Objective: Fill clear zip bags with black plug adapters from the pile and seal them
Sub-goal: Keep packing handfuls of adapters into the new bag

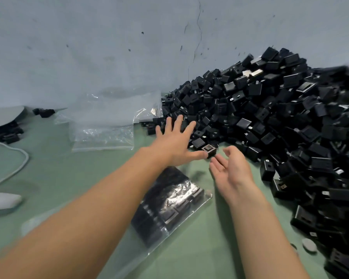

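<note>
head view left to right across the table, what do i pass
white cable → stack of empty clear zip bags → left hand → right hand → bulk of the pile of black plug adapters

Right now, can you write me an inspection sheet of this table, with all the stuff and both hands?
Surface: green tabletop, set against the wall.
Job's things: pile of black plug adapters on the right; filled bag partly under the left forearm, seal unclear; empty clear bags by the wall.
Clutter: white object at the left edge; grey disc by the pile; stray adapters far left.
Grips: left hand spread open at the pile's edge, thumb beside one adapter; right hand palm up, holding nothing.
Cables: white cable curving on the left.
Surroundings: grey wall with a crack.
</note>
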`<act>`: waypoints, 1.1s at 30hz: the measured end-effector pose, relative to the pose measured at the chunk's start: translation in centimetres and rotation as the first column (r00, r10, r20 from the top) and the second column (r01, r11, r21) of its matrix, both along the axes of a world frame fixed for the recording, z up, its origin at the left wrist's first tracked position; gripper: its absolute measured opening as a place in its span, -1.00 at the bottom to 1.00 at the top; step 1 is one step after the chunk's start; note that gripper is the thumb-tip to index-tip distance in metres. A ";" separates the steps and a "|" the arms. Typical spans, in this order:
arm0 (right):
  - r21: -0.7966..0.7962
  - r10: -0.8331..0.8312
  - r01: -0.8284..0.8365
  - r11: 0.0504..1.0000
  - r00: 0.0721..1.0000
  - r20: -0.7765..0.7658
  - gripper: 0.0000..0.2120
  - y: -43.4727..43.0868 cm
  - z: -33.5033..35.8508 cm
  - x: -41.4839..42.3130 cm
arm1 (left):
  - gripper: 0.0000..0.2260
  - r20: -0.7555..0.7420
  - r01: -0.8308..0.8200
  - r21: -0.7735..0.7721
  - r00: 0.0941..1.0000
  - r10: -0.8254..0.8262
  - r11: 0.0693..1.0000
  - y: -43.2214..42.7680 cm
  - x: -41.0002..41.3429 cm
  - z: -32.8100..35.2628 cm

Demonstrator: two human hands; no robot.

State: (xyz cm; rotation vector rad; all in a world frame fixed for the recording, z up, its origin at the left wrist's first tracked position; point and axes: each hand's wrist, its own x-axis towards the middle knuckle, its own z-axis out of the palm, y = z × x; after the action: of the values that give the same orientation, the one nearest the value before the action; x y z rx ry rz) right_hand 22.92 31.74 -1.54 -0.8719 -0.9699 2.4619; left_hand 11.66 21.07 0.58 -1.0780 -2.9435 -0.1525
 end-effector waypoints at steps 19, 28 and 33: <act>-0.122 -0.075 0.071 0.990 0.997 -0.030 -0.80 1.4 0.0 -1.2 | -0.31 -0.035 0.046 -0.002 0.998 -0.046 0.999 5.2 -2.0 -4.2; 0.104 -0.182 0.171 0.980 0.977 0.108 -0.87 1.4 -0.1 -0.9 | -0.44 -0.032 -0.049 0.000 0.998 0.049 0.999 6.1 -4.2 -4.5; 0.016 -0.171 0.170 0.985 0.980 0.104 -0.89 2.2 0.0 -0.5 | -0.42 -0.058 -0.062 0.035 0.996 0.063 0.998 6.1 -3.7 -5.0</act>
State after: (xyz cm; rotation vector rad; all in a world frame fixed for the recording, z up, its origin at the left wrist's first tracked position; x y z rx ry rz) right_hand 22.43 33.96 -1.54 -1.0454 -0.8975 2.2867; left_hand 7.91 27.19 -4.39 -0.9679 -2.9072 -0.1652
